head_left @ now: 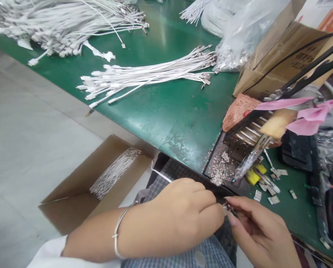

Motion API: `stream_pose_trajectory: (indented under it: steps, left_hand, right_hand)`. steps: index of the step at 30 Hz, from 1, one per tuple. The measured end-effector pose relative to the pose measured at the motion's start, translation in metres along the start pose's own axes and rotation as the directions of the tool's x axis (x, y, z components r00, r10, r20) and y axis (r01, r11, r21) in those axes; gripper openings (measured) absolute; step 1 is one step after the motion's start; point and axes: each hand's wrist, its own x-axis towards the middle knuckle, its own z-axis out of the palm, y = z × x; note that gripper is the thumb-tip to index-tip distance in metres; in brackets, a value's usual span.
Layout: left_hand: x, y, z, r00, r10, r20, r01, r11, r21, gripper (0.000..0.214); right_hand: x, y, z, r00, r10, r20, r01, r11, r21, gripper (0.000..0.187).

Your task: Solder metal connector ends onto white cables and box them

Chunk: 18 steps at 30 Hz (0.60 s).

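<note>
Green tabletop (161, 119) beside a pale tiled floor (21, 126), seen from above and read from left to right. A heap of white cables (66, 26) lies at the far left; its outer ends reach the tabletop's edge, where a passing sleeve could snag and drag some off. Below stands an open carton (79, 178) with thin white strands (116, 173) inside. A looser bundle (152, 72) lies in mid-surface, its left ends overhanging the edge and so prone to slipping if brushed.

A single white cable (161, 173) runs into my left grip (180, 219), which is curled closed around it; its working end is hidden by my fingers. Should the trailing length catch, the tug could pull that end out of line. To the right, a tray (230, 148) carries loose metallic grains, which might stick to the work. Just in front of the tray, my right grip (264, 227) pinches a tiny metal part (230, 209) between thumb and forefinger; so small a hold could let it spring away or turn askew. Beyond rests a wooden-handled iron (278, 123), its tip towards me: if hot, which I cannot tell, it could burn a straying knuckle.
</note>
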Motion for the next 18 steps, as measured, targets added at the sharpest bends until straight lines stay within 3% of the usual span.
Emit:
stream_pose_trajectory:
  steps: [7,18]
  left_hand:
    - [-0.001,0.001,0.003,1.000,0.004,0.025,-0.004,1.000,0.006,0.024]
    - [-0.004,0.000,0.010,1.000,0.006,0.006,-0.006,0.999,-0.039,0.027]
  right_hand:
    - [0.010,-0.004,0.005,0.990,-0.140,-0.028,0.137,0.987,-0.088,0.019]
    - [-0.002,0.001,0.013,0.992,-0.117,0.055,0.125,0.977,-0.171,0.021]
